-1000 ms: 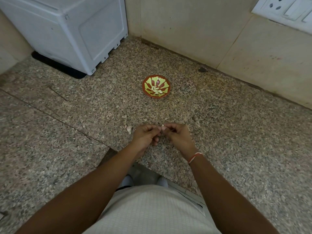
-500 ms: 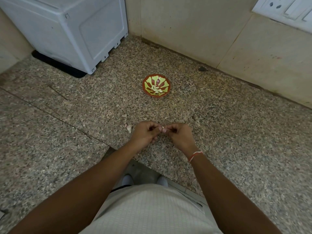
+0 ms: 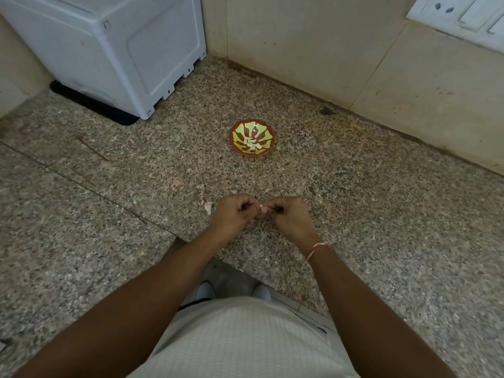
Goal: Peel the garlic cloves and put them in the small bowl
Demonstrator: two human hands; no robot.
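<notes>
Where the two sets of fingers meet above the desk [image 3: 354, 214], a small pale clove [image 3: 262, 208] is pinched between them, only a sliver of it showing. The left hand [image 3: 235, 214] has its fingers curled tight, knuckles up, the tips closed on the clove's left end. The right hand [image 3: 289, 215] mirrors it, fingers bent inward and gripping the right end; how much skin is on the clove cannot be told, for it is mostly hidden. Both hands hang just above the speckled stone surface, close to the person's body, the forearms reaching in from the lower corners. A red and white thread [image 3: 316, 249] circles the right wrist.

Just left of the left hand, a pale scrap of peel [image 3: 208, 207] lies on the desk, apart from the hand.

Farther out, well beyond the hands and slightly to their right, stands the bowl [image 3: 237, 133], red-brown with yellow-green petals painted inside. Several peeled cloves [image 3: 252, 144] lie heaped at its bottom.

A white plastic appliance [image 3: 114, 50] sits at the back left on a dark mat [image 3: 90, 102]. Beige wall tiles [image 3: 300, 45] rise behind the desk, and a white switch plate [image 3: 461, 15] is fixed to them at the upper right. A small dark spot [image 3: 326, 111] lies near the foot of the wall, right of the bowl.

At the bottom the person's pale checked shirt [image 3: 240, 342] fills the middle.
</notes>
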